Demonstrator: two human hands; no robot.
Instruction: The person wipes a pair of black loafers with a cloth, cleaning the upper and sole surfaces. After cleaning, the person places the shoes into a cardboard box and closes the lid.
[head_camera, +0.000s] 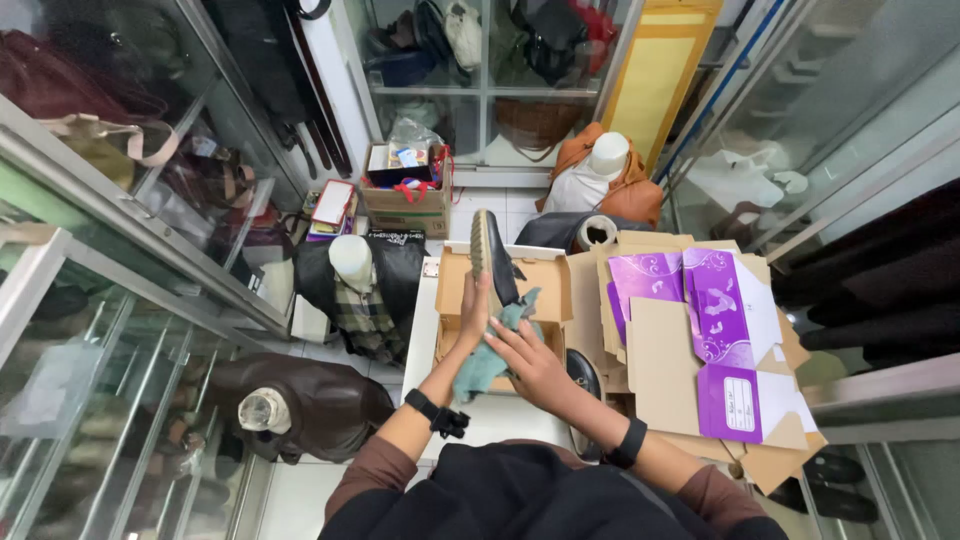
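Your left hand (472, 312) grips the black shoe (492, 258) upright; your right hand (535, 362) presses the teal cloth (487, 352) against it, mid-wipe.

A black shoe (493, 255) is standing on end, toe up, its pale ridged sole facing left — the left hand's fingers (476, 300) are wrapping its lower part. A teal cloth (490, 350) is hanging crumpled just below those fingers — the right hand's fingertips (503, 335) are pressing into it against the shoe.
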